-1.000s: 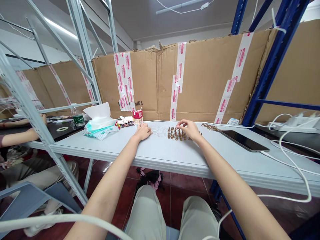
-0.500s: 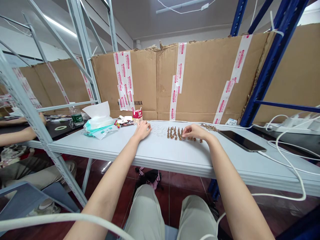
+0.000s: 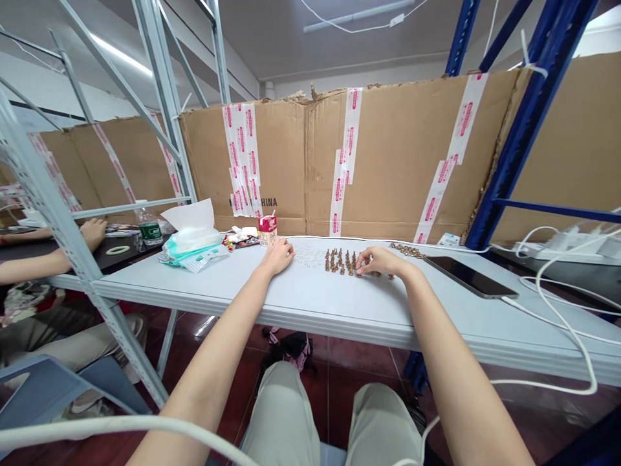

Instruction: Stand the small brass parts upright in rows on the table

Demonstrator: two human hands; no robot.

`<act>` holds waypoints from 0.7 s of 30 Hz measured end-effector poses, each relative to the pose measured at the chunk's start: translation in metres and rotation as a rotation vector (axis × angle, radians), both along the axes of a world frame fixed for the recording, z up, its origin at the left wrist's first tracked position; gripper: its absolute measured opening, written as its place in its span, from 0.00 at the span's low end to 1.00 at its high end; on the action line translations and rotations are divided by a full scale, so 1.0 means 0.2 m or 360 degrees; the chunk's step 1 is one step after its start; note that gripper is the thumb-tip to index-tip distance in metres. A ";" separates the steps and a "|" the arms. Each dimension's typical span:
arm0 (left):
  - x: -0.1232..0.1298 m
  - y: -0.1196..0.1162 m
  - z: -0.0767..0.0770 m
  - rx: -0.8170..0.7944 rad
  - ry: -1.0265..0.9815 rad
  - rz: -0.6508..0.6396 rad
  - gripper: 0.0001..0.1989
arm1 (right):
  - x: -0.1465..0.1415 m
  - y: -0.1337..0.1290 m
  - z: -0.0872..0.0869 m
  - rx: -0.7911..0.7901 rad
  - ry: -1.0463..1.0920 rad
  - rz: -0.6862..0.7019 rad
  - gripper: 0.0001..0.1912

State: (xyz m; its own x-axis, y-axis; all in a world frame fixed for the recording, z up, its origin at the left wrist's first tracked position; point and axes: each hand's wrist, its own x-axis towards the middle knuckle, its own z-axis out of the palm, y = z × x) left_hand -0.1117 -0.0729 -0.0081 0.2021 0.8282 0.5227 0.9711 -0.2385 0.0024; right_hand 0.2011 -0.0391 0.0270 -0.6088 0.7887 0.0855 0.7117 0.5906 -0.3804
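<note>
Small bronze-coloured pieces (image 3: pixel 342 262), shaped like little pegs, stand in several short rows on the white tabletop (image 3: pixel 310 301). At the right end of these rows is my right hand (image 3: pixel 382 260), its thumb and fingertips pinched down on one small bronze-coloured piece (image 3: pixel 359 274). That hand partly hides more pieces beneath and behind it. Left of the rows lie many tiny clear bits (image 3: pixel 308 255), too small to make out. Beside them my left hand (image 3: pixel 278 256) rests on the tabletop, fingers loosely spread with nothing visible in them.
A heap of bronze pieces (image 3: pixel 407 250) lies behind my right hand, near a dark phone (image 3: pixel 468 276) with a white cable. A red-and-white drink carton (image 3: pixel 268 230), wrappers and a tissue pack (image 3: pixel 191 243) are on the left. Another person's hand (image 3: pixel 93 233) is beyond the frame post.
My right hand has shifted slightly toward the near side of the rows, its fingertips lower on the tabletop. My left hand stays put. The other person's hand has moved right.
</note>
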 end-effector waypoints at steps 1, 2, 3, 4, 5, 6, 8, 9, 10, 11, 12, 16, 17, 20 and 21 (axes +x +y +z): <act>0.00 0.00 0.00 -0.0006 -0.0003 -0.0001 0.10 | 0.00 0.00 0.00 0.0016 -0.0008 -0.0001 0.11; 0.00 0.00 0.00 -0.0013 -0.0006 -0.0002 0.10 | 0.00 0.00 0.00 0.0030 -0.0016 -0.0002 0.11; 0.00 0.00 0.00 -0.0020 -0.0009 -0.0002 0.10 | 0.00 0.00 0.00 0.0039 -0.0023 -0.0003 0.11; 0.00 0.00 0.00 -0.0025 -0.0011 0.0000 0.10 | 0.00 0.00 0.00 0.0043 -0.0027 -0.0006 0.11; 0.00 0.00 0.00 -0.0028 -0.0012 0.0002 0.10 | 0.00 0.00 0.01 0.0043 -0.0027 -0.0011 0.10; 0.00 0.00 0.00 -0.0032 -0.0011 0.0005 0.10 | 0.00 0.00 0.01 0.0042 -0.0021 -0.0015 0.10; 0.00 0.00 0.00 -0.0041 -0.0009 0.0009 0.10 | 0.00 0.00 0.01 0.0038 -0.0003 -0.0019 0.10; 0.00 0.00 0.00 -0.0044 -0.0007 0.0008 0.10 | 0.00 -0.01 0.01 0.0038 0.0004 -0.0025 0.10; 0.00 0.00 0.00 -0.0048 -0.0007 0.0005 0.10 | 0.00 0.00 0.00 0.0041 0.0012 -0.0028 0.10; 0.00 0.00 0.00 -0.0052 -0.0009 0.0003 0.10 | 0.00 0.00 0.00 0.0047 0.0018 -0.0030 0.10; 0.00 0.00 0.00 -0.0058 -0.0013 0.0003 0.10 | 0.00 0.00 0.00 0.0056 0.0021 -0.0033 0.10; -0.01 0.00 0.00 -0.0083 -0.0030 0.0008 0.10 | 0.00 0.00 0.00 0.0063 0.0027 -0.0031 0.09; -0.01 0.00 0.00 -0.0085 -0.0036 0.0005 0.10 | 0.00 -0.01 0.00 0.0054 0.0032 -0.0027 0.10; -0.01 0.00 0.00 -0.0091 -0.0055 -0.0011 0.10 | -0.01 -0.03 0.02 0.0049 0.0084 -0.0004 0.12; -0.01 0.00 0.00 -0.0093 -0.0055 -0.0015 0.10 | -0.01 -0.04 0.03 0.0087 0.0124 -0.0040 0.12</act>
